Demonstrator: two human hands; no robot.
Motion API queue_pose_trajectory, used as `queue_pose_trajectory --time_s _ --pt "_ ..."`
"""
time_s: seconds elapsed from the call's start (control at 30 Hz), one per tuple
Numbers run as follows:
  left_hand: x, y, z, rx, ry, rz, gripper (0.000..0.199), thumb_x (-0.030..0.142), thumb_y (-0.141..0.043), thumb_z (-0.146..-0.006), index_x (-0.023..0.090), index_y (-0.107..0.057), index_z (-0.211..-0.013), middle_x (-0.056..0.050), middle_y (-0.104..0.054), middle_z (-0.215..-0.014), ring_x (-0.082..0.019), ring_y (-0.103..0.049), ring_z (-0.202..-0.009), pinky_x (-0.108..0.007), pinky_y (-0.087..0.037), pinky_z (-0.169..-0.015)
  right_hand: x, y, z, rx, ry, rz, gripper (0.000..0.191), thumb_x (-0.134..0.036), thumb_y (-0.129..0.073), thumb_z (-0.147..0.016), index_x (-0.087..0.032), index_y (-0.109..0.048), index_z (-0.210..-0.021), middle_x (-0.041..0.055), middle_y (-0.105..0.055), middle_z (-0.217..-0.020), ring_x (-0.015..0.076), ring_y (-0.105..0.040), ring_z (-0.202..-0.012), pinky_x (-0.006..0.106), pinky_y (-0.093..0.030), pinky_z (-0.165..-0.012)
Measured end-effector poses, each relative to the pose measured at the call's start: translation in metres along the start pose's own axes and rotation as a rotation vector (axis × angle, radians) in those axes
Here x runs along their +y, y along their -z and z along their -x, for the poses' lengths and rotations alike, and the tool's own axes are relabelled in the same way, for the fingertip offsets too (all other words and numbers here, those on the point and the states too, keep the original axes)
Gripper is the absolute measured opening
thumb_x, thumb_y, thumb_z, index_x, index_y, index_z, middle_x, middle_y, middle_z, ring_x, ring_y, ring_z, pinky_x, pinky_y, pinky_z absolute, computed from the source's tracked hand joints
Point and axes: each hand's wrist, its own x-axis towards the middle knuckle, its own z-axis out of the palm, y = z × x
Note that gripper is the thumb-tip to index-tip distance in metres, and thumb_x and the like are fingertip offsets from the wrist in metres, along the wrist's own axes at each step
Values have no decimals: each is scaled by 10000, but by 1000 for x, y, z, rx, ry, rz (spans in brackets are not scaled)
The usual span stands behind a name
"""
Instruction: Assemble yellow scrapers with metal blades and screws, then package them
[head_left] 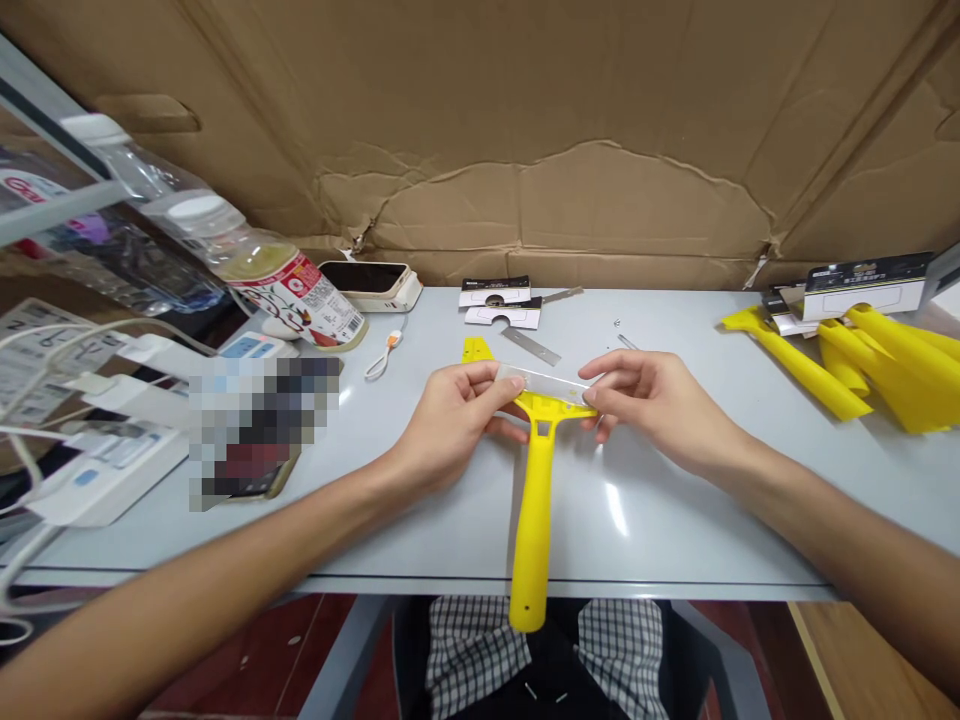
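A yellow scraper (534, 510) is held between both hands, its handle hanging toward me past the table's front edge. Along its wide head lies a flat metal blade (551, 384). My left hand (469, 405) pinches the blade and head at the left end, thumb on top. At the right end, my right hand (637, 400) has its thumb and fingertips closed on the blade and head. Just behind the left fingers shows a small yellow plastic piece (476, 349). A loose blade (531, 346) lies on the table beyond the scraper.
Black-and-white cards (501, 314) lie at the back. Several yellow scraper handles (806, 370) and a packet (866, 288) are at the right. A bottle (300, 290), a white-cased device (371, 287), a short cable (384, 357) and a power strip (112, 480) occupy the left. Cardboard (555, 100) stands behind.
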Motion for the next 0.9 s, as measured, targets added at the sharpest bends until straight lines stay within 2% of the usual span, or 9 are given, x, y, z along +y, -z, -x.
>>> queue_pose_trajectory --time_s 0.17,0.3,0.37,0.5,0.6,0.8,0.9 --pt "-2 -1 1 -6 17 22 320 432 -855 -831 128 -801 -913 -135 -813 -991 -229 -758 -798 -314 -630 -613 4 -3 -1 48 41 4 184 -257 -774 -867 -217 -679 -1020 0 -753 -702 178 -714 -578 387 -612 -716" --pt "-1 -2 1 16 1 30 328 420 -892 -781 120 -801 -879 -134 -810 -965 -227 -755 -800 -307 -627 -619 5 -3 -3 8 -55 -73 201 -296 -797 -869 -208 -699 -1020 52 -787 -818 181 -715 -584 381 -617 -637" --pt "-1 -2 1 19 3 40 320 405 -899 -773 119 -800 -880 -132 -810 -973 -227 -758 -813 -305 -631 -628 5 -3 -3 11 -58 -102 223 -308 -819 -851 -206 -707 -1015 63 -792 -848 186 -725 -607 381 -618 -641" --pt "-4 0 -3 -16 79 102 277 372 -863 -818 114 -791 -891 -135 -801 -955 -211 -750 -773 -301 -641 -607 9 -1 -6 72 7 -64 232 -275 -818 -821 -207 -702 -1009 16 -764 -744 170 -708 -570 379 -600 -710" --pt "-8 3 -8 -40 147 143 199 302 -818 -837 112 -785 -887 -127 -783 -892 -196 -742 -720 -272 -618 -550 13 1 -9 123 23 -43 245 -253 -798 -801 -204 -691 -1016 -6 -746 -711 163 -695 -567 361 -573 -700" --pt "-9 10 -18 -29 161 21 173 296 -771 -879 125 -754 -865 -107 -758 -899 -130 -667 -608 -223 -531 -442 14 8 -14 178 35 -52 272 -220 -766 -769 -192 -683 -1026 -15 -731 -711 159 -679 -571 338 -549 -667" --pt "-1 20 -26 -3 94 -120 157 284 -748 -864 142 -760 -930 -100 -766 -886 -140 -650 -566 -249 -515 -424 12 15 -17 202 50 -57 271 -192 -759 -753 -188 -682 -1013 -18 -718 -689 156 -671 -569 326 -540 -660"
